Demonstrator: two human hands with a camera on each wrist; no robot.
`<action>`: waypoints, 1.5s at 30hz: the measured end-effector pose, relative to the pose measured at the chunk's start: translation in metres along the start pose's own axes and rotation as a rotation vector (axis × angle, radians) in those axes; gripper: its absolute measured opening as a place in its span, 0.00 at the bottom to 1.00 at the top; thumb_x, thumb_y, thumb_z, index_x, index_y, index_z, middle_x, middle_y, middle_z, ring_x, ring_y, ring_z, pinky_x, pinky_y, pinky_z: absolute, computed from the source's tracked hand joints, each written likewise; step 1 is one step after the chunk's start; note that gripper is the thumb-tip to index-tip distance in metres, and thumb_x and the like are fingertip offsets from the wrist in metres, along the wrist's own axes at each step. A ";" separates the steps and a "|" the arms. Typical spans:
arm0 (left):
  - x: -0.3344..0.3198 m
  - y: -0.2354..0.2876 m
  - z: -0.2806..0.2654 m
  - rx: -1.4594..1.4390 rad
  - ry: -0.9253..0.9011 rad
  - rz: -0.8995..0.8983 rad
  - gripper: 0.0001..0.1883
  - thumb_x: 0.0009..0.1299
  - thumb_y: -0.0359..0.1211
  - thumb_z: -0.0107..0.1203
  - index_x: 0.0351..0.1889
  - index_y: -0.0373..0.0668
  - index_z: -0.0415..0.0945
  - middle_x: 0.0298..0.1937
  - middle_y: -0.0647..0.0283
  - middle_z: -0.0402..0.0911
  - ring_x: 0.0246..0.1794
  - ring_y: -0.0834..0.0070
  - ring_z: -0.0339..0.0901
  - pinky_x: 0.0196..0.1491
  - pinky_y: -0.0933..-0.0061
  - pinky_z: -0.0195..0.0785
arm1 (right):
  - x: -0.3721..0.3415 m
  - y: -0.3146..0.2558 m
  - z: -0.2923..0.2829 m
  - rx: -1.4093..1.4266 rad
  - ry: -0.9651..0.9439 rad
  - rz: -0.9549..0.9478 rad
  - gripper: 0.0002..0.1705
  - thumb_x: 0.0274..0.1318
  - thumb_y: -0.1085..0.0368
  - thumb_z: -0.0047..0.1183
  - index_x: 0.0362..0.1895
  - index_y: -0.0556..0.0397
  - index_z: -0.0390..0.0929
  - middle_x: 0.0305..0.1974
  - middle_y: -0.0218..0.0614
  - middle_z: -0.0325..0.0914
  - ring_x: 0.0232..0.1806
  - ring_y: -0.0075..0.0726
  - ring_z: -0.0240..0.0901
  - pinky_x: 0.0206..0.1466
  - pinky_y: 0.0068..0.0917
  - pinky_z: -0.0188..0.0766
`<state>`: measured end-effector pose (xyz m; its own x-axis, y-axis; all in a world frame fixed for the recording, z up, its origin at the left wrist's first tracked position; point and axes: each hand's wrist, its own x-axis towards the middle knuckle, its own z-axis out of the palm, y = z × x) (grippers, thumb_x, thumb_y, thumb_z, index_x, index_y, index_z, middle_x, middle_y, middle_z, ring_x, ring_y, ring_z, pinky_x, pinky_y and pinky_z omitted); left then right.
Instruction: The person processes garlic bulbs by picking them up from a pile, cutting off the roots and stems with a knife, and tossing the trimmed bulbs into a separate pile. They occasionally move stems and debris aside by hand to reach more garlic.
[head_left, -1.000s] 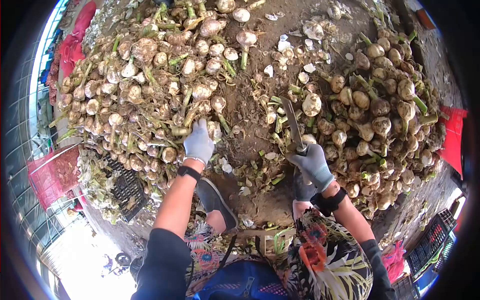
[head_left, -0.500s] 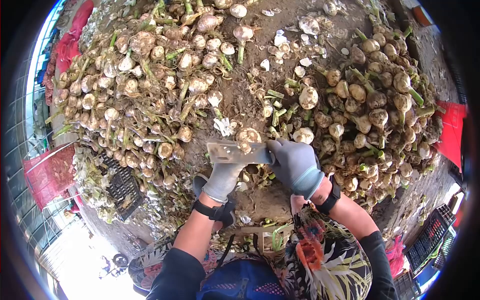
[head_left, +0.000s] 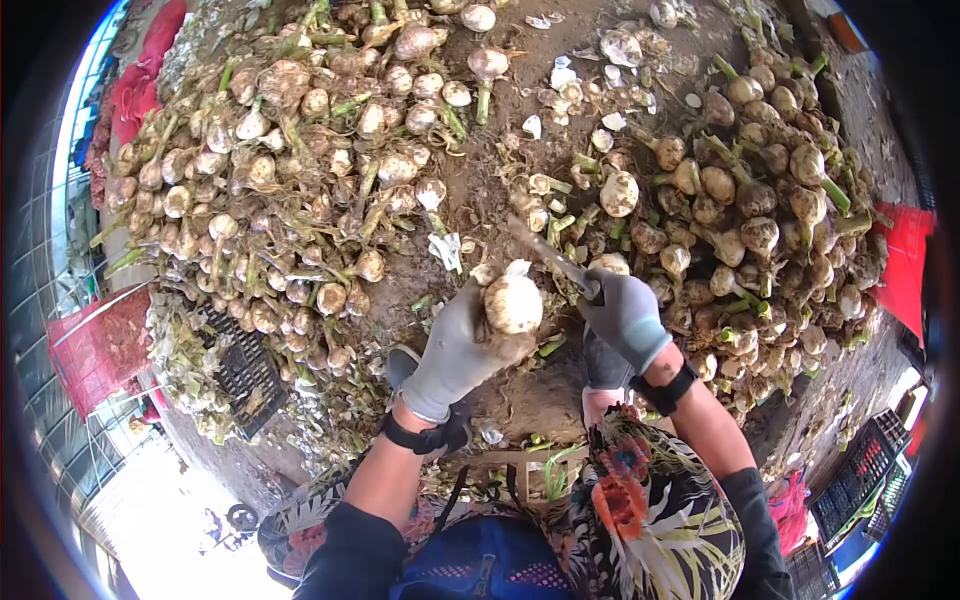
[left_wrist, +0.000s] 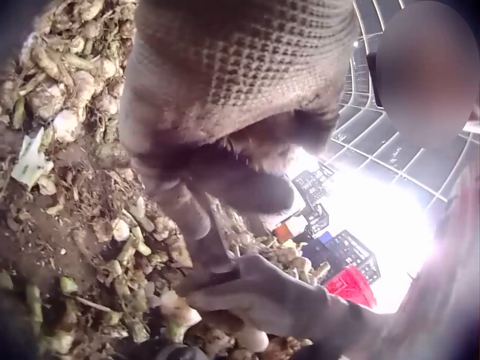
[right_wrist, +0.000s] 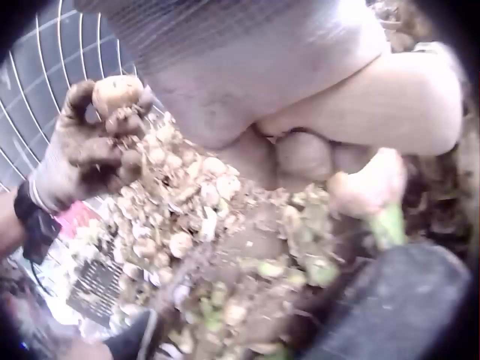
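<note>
In the head view, my gloved left hand (head_left: pixel 445 358) holds a pale, round garlic bulb (head_left: pixel 513 304) between thumb and fingers, over the strip of ground between two heaps. The same bulb (right_wrist: pixel 118 95) shows in the right wrist view, gripped by dirt-stained glove fingers. My gloved right hand (head_left: pixel 627 318) grips the handle of a broad-bladed knife (head_left: pixel 548 253). Its blurred blade points up and left, just beyond the bulb and apart from it. In the left wrist view, the left glove (left_wrist: pixel 232 75) fills the top, and the right hand (left_wrist: pixel 262 296) is below it.
A large heap of untrimmed garlic (head_left: pixel 250 180) lies on the left, another heap (head_left: pixel 740 215) on the right. Cut stems (head_left: pixel 560 225) and white skins litter the soil between. A black crate (head_left: pixel 240 365) and red mesh bag (head_left: pixel 98 340) stand left; red cloth (head_left: pixel 905 265) hangs right.
My left hand came from the left heap to the middle with a bulb. The knife swung across in front of the bulb, then back toward the right, leaving the bulb in view.
</note>
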<state>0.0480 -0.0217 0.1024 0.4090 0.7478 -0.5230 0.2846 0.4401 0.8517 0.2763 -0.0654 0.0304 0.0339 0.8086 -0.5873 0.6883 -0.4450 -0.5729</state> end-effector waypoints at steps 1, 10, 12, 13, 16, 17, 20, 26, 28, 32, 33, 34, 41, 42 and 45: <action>0.006 -0.005 0.002 0.000 0.003 0.007 0.26 0.62 0.38 0.71 0.56 0.41 0.75 0.46 0.64 0.80 0.46 0.77 0.79 0.52 0.71 0.74 | 0.000 -0.002 -0.002 -0.003 0.005 -0.006 0.14 0.54 0.60 0.60 0.46 0.46 0.83 0.29 0.46 0.83 0.32 0.51 0.83 0.38 0.41 0.80; 0.010 0.029 0.003 1.232 -0.344 0.573 0.08 0.55 0.28 0.56 0.33 0.45 0.81 0.40 0.60 0.79 0.42 0.60 0.79 0.56 0.61 0.72 | -0.005 -0.014 0.001 0.029 -0.118 -0.184 0.15 0.51 0.61 0.61 0.43 0.50 0.81 0.32 0.49 0.82 0.35 0.58 0.81 0.40 0.42 0.78; 0.015 0.045 0.018 1.062 -0.409 0.688 0.06 0.61 0.28 0.54 0.34 0.45 0.81 0.40 0.61 0.79 0.42 0.64 0.79 0.59 0.62 0.71 | -0.007 0.025 0.025 0.017 -0.219 -0.015 0.17 0.52 0.58 0.61 0.45 0.50 0.80 0.34 0.50 0.83 0.37 0.58 0.82 0.43 0.42 0.79; 0.018 0.053 0.026 0.980 -0.447 0.742 0.05 0.64 0.29 0.54 0.34 0.45 0.81 0.40 0.61 0.79 0.42 0.66 0.79 0.60 0.62 0.70 | -0.016 0.045 0.046 0.129 -0.247 -0.057 0.19 0.52 0.56 0.62 0.46 0.50 0.80 0.34 0.50 0.83 0.37 0.57 0.82 0.43 0.41 0.79; 0.021 0.077 0.092 0.680 -0.444 0.783 0.14 0.67 0.35 0.59 0.51 0.50 0.80 0.46 0.61 0.80 0.46 0.62 0.80 0.52 0.62 0.76 | -0.020 0.083 0.108 1.342 -0.118 0.028 0.18 0.55 0.59 0.59 0.47 0.54 0.80 0.35 0.47 0.82 0.38 0.48 0.81 0.44 0.36 0.77; 0.022 0.089 0.096 0.781 -0.480 0.830 0.15 0.67 0.35 0.60 0.52 0.48 0.79 0.49 0.60 0.80 0.48 0.62 0.81 0.51 0.62 0.76 | -0.024 0.081 0.104 1.138 0.016 -0.137 0.17 0.57 0.63 0.57 0.50 0.56 0.78 0.40 0.42 0.82 0.41 0.41 0.80 0.46 0.33 0.77; 0.063 0.060 0.055 0.646 0.022 0.679 0.21 0.65 0.33 0.60 0.56 0.44 0.73 0.49 0.57 0.79 0.42 0.63 0.81 0.42 0.66 0.77 | -0.010 0.049 0.052 0.546 -0.102 -0.029 0.15 0.58 0.71 0.58 0.50 0.60 0.78 0.40 0.32 0.83 0.40 0.23 0.76 0.45 0.24 0.74; 0.142 -0.041 -0.088 1.574 0.312 0.173 0.20 0.65 0.31 0.59 0.56 0.47 0.70 0.57 0.56 0.75 0.26 0.76 0.80 0.24 0.75 0.73 | 0.002 0.011 0.014 0.722 -0.072 0.048 0.10 0.55 0.65 0.63 0.40 0.56 0.84 0.23 0.29 0.79 0.25 0.20 0.72 0.31 0.23 0.69; 0.141 -0.032 -0.079 1.497 0.338 0.167 0.16 0.66 0.30 0.59 0.52 0.48 0.74 0.54 0.58 0.78 0.32 0.70 0.84 0.30 0.72 0.77 | 0.011 0.003 0.010 0.829 -0.043 0.024 0.10 0.55 0.67 0.63 0.41 0.56 0.83 0.24 0.26 0.78 0.25 0.18 0.70 0.30 0.22 0.67; 0.109 -0.010 -0.026 0.611 0.216 0.280 0.14 0.66 0.31 0.61 0.48 0.45 0.74 0.45 0.58 0.80 0.34 0.63 0.84 0.38 0.67 0.81 | 0.032 -0.014 0.005 1.092 -0.035 0.123 0.09 0.59 0.66 0.65 0.42 0.57 0.83 0.25 0.21 0.77 0.25 0.15 0.68 0.27 0.21 0.64; 0.103 -0.020 -0.016 0.417 0.169 0.381 0.14 0.65 0.31 0.62 0.48 0.44 0.74 0.42 0.59 0.81 0.34 0.63 0.84 0.38 0.67 0.81 | 0.036 -0.020 -0.001 1.147 -0.046 0.208 0.10 0.60 0.64 0.65 0.42 0.57 0.83 0.26 0.21 0.77 0.25 0.14 0.68 0.27 0.21 0.64; 0.100 -0.025 -0.012 0.894 0.286 0.329 0.16 0.64 0.31 0.64 0.48 0.42 0.73 0.49 0.57 0.79 0.36 0.63 0.84 0.39 0.69 0.82 | 0.039 -0.023 -0.007 1.088 -0.087 0.251 0.13 0.61 0.62 0.65 0.44 0.57 0.83 0.28 0.23 0.80 0.26 0.16 0.72 0.29 0.21 0.68; 0.095 -0.088 0.002 1.069 0.259 0.220 0.23 0.59 0.26 0.59 0.54 0.42 0.71 0.60 0.47 0.72 0.43 0.45 0.81 0.46 0.52 0.77 | 0.039 -0.010 0.022 1.227 0.089 0.236 0.13 0.60 0.64 0.65 0.46 0.57 0.83 0.33 0.27 0.83 0.31 0.20 0.77 0.35 0.22 0.74; 0.090 -0.084 0.006 0.880 0.361 0.165 0.23 0.59 0.29 0.60 0.54 0.43 0.71 0.59 0.47 0.72 0.44 0.45 0.80 0.47 0.53 0.77 | 0.040 -0.006 0.023 1.226 0.095 0.234 0.13 0.60 0.64 0.65 0.46 0.57 0.83 0.33 0.27 0.83 0.31 0.20 0.77 0.35 0.22 0.74; 0.072 -0.058 0.027 0.816 0.355 0.026 0.23 0.59 0.30 0.61 0.54 0.43 0.71 0.57 0.47 0.74 0.44 0.46 0.80 0.47 0.52 0.76 | 0.037 0.000 0.031 1.262 0.045 0.246 0.14 0.61 0.65 0.64 0.50 0.57 0.84 0.37 0.24 0.82 0.32 0.17 0.72 0.37 0.19 0.69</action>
<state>0.0845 -0.0072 0.0143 0.1693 0.9223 -0.3474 0.8633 0.0312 0.5036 0.2547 -0.0476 -0.0090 0.1031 0.6548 -0.7488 -0.4972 -0.6181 -0.6089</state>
